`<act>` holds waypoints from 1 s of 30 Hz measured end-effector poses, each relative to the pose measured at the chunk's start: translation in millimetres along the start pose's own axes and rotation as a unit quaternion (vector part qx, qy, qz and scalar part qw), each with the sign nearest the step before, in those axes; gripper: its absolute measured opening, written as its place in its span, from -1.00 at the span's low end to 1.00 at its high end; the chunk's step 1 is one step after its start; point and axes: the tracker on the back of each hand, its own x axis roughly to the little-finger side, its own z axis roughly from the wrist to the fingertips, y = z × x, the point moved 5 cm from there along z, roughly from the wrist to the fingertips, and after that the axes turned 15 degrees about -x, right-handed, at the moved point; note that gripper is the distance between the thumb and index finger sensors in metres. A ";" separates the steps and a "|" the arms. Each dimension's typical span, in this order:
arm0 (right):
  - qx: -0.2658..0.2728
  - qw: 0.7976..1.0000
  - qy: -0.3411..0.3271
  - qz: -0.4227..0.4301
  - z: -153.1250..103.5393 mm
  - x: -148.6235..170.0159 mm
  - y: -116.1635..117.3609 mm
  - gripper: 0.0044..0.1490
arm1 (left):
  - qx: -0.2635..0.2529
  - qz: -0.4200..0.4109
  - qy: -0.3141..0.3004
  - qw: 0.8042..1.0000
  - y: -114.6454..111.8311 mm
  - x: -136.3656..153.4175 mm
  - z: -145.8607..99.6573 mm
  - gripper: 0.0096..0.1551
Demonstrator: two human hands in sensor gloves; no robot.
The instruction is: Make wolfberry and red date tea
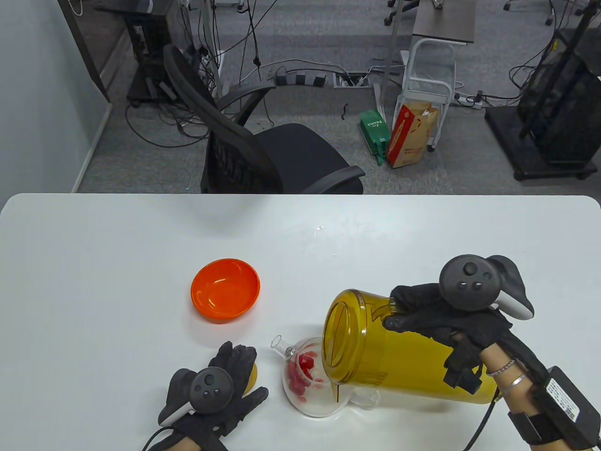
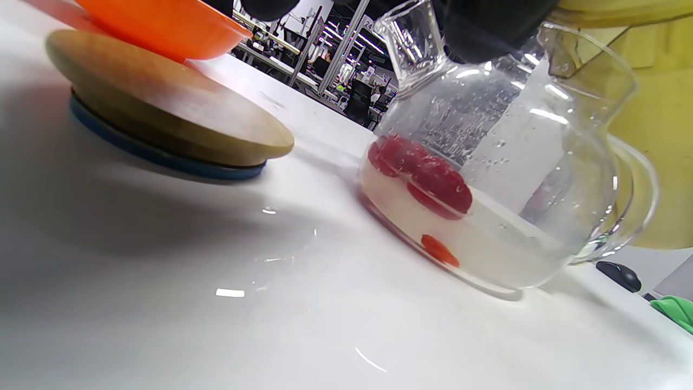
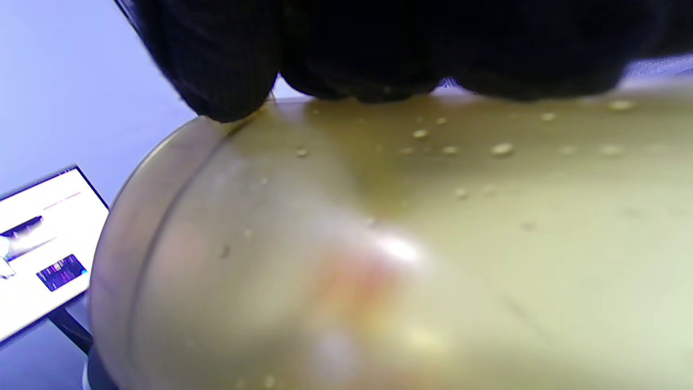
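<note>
Work surface: white table [image 1: 117, 244] with rounded far corners; an office chair [image 1: 263, 155] and cabling stand on the floor beyond.

Nearest the operator, the left hand [image 1: 220, 387] rests on the table, fingers spread over a wooden lid [image 2: 162, 108]. Just beside it stands the glass teapot [image 1: 312, 380], holding red dates [image 2: 422, 176] in shallow water. The right hand [image 1: 450, 314] grips the tipped yellow pitcher [image 1: 399, 357], fingers wrapped around its body, spout over the teapot mouth.

Step in hand: filling with water. Next move likely requires levelling the pitcher, then fitting the lid.

Farther out sits an orange bowl [image 1: 225, 290]. Open room lies left and far; the near edge is close.
</note>
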 end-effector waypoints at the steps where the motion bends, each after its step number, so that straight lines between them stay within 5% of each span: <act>1: 0.012 1.000 -0.006 0.016 -3.3 6.3 -1.7 -0.48 | 0.000 0.000 0.000 1.000 -0.1 0.0 -0.1 -0.04; 12: 0.190 0.962 -0.070 0.185 -25.9 65.6 -25.3 -0.46 | -0.001 0.000 0.001 1.000 0.2 0.0 0.1 -0.04; 20: 0.300 0.902 -0.096 0.295 10.0 117.2 -8.2 -0.51 | -0.012 -0.002 0.003 1.000 5.7 0.5 0.0 -0.03; 30: 0.348 0.839 -0.085 0.409 54.6 165.5 21.4 -0.52 | -0.007 -0.002 0.003 1.000 4.5 1.1 0.1 -0.04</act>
